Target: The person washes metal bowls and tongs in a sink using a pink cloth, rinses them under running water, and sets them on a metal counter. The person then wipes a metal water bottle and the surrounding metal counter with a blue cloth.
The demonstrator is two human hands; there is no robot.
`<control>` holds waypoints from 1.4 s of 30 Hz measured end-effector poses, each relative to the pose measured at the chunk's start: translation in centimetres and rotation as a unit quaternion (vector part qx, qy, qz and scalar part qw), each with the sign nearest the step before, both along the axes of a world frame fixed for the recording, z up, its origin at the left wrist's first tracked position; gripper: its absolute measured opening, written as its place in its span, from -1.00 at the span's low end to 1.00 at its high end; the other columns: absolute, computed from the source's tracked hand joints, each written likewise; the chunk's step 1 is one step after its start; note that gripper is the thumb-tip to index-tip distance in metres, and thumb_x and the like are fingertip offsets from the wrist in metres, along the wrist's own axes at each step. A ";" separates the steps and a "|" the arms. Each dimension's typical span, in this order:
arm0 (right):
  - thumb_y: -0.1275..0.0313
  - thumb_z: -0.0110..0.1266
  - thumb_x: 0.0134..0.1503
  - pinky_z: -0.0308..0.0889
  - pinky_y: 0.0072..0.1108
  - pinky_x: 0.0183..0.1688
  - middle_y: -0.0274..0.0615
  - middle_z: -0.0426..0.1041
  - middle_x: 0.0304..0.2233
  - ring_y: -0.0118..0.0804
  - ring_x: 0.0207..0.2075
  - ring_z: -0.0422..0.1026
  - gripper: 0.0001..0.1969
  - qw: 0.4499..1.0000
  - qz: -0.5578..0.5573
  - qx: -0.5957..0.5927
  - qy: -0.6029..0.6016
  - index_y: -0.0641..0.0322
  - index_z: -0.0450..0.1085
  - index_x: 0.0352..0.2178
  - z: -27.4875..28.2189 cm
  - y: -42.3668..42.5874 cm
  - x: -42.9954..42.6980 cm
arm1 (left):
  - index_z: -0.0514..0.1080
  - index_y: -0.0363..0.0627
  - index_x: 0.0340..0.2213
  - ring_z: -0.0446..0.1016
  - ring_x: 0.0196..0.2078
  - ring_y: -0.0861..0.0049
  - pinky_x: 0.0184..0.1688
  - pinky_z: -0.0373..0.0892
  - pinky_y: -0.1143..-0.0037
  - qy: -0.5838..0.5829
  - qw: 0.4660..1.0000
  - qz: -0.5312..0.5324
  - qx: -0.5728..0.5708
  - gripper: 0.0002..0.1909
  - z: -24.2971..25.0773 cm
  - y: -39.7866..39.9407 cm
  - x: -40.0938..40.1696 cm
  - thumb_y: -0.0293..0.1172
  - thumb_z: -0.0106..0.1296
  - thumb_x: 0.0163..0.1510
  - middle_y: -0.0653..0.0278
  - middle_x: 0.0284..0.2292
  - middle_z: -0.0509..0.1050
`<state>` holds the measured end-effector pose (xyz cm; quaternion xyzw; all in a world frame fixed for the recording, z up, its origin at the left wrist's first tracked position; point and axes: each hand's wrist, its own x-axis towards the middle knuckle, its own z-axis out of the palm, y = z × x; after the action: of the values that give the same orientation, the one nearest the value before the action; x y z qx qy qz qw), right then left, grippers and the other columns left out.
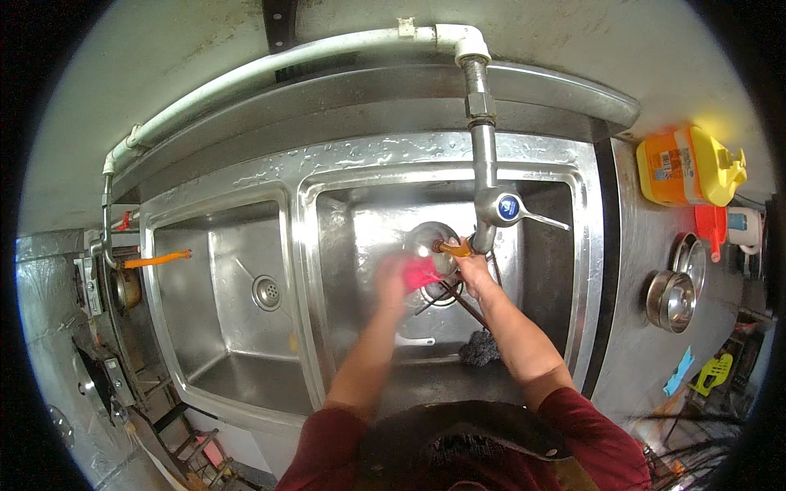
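My right hand (474, 273) is closed around a short orange hose (455, 248) at the end of the steel tap's spout (485, 236). A rounded metal vessel (424, 236), perhaps a bowl or lid, lies just under the hose mouth; its lower part is hidden. Blurred by motion, my left hand (390, 282) grips a pink cloth (420, 274) against or close beside this vessel. Both hands are inside the right basin (344, 245) of a steel double sink. Dark thin sticks (470, 310) lie below my hands, partly over the drain.
A dark scrubber (481, 348) and a white-handled utensil (419, 340) lie in the near part of the basin. The tap lever (546, 220) juts rightward. The left basin (245, 331) has a drain. Steel bowls (672, 301) and a yellow-orange jug (688, 169) stand on the right counter.
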<state>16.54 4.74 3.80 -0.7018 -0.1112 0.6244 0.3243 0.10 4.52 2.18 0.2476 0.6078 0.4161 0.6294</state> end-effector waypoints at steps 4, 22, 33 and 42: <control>0.35 -0.11 0.13 0.30 -0.43 -0.10 -0.11 0.32 -0.12 -0.25 -0.10 0.32 -0.57 0.981 -0.055 0.015 0.185 0.22 0.10 0.02 -4.7 -1.9 2.5 | 0.31 -0.18 -0.23 0.45 -0.37 0.48 -0.31 0.38 0.49 -0.024 0.976 0.208 -0.060 -0.77 -1.9 -1.2 -2.2 -0.35 -0.13 0.08 0.22 -0.36 0.43; 0.58 -0.12 -0.01 0.41 -0.52 -0.48 0.16 0.39 -0.30 -0.11 -0.36 0.47 -0.53 0.999 0.033 0.012 0.002 0.55 0.07 -0.03 -5.0 -3.7 1.6 | 0.12 0.01 0.05 0.14 0.10 0.27 0.09 0.02 0.07 -0.270 0.945 -0.055 -0.175 -0.39 -3.7 -1.8 0.8 0.15 -0.35 0.10 0.26 0.07 0.17; 0.78 -0.14 -0.21 0.22 -0.40 -0.07 0.09 0.22 -0.18 0.03 -0.11 0.26 -0.48 0.832 0.157 0.307 -0.435 0.27 0.09 -0.12 7.3 -8.5 5.8 | 0.33 -0.17 -0.25 0.44 -0.25 0.35 -0.24 0.41 0.35 -0.295 0.935 -0.037 -0.193 -0.76 -6.9 -1.4 2.8 -0.30 -0.11 0.08 0.19 -0.34 0.45; 0.26 -0.03 0.06 0.17 -0.67 -0.72 -0.21 0.35 -0.44 -0.48 -0.61 0.31 -0.58 0.652 -0.317 0.208 -0.656 0.35 0.21 -0.12 22.4 -18.2 29.9 | 0.32 -0.12 -0.38 0.36 -0.51 0.61 -0.53 0.37 0.54 -0.009 0.994 -0.037 -0.104 -0.84 -3.0 -0.7 0.8 -0.28 -0.08 0.09 0.34 -0.50 0.36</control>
<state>46.42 -13.47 26.23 -0.8356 -0.1927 -0.1792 0.4822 0.85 3.81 -0.79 0.1990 0.6328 0.3290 0.6721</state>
